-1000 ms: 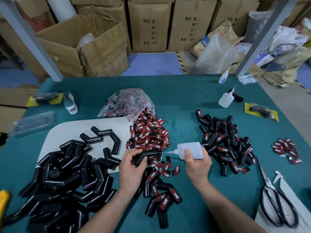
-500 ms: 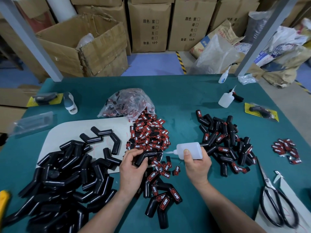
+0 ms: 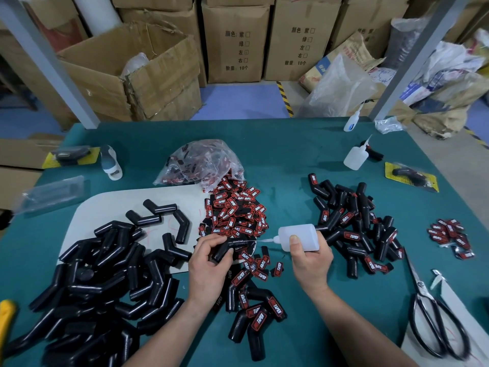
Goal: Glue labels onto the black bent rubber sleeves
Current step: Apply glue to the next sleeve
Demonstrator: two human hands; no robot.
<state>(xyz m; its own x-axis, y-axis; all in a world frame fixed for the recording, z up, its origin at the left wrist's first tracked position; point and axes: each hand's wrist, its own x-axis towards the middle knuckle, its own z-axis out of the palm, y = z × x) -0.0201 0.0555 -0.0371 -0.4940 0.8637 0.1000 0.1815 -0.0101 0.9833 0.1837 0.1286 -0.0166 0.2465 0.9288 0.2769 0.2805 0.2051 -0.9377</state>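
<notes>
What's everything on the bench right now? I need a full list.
Unlabelled sleeves: many, black, heap at left.
Labelled sleeves: many, black with red labels, heap at right, few at front centre.
Loose labels: many, red and black, centre pile, smaller pile far right.
Label bag: one, clear, behind centre pile.
Spare glue bottles: two, whitish, back right.
Scissors: one, black handles, front right.
Left hand: one, holding a black sleeve.
Right hand: one, gripping a whitish glue bottle.
</notes>
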